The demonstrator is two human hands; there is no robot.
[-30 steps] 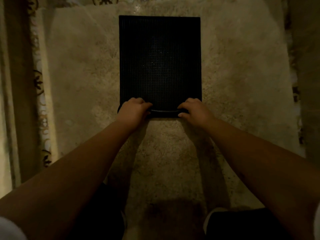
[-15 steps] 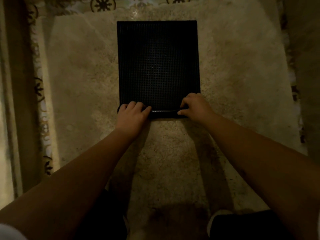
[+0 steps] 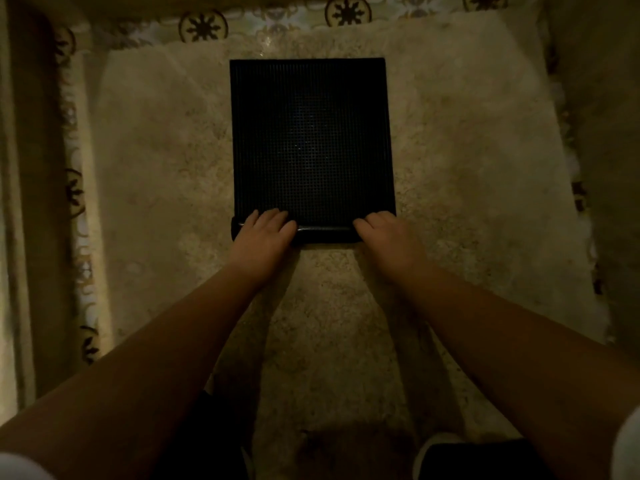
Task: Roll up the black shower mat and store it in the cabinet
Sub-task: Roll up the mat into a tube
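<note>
The black shower mat point(image 3: 311, 140) lies flat on a beige shaggy rug, its surface a fine grid. Its near edge is curled into a thin roll point(image 3: 323, 233) across the mat's width. My left hand point(image 3: 265, 232) presses on the roll's left end with fingers spread flat over it. On the roll's right end rests my right hand point(image 3: 384, 233), fingers curved over it. The roll's ends are hidden under both hands. No cabinet is in view.
The beige rug point(image 3: 467, 174) covers most of the floor. Patterned tiles point(image 3: 204, 27) show along its far and left edges. A dark wall or panel point(image 3: 27, 202) runs down the left side. My knees point(image 3: 485, 459) are at the bottom of the view.
Both hands have gone from gripping the near edge to lying flatter over the roll, fingers extended forward. The roll looks slightly thicker, and the camera has tilted so the mat sits lower in view.
</note>
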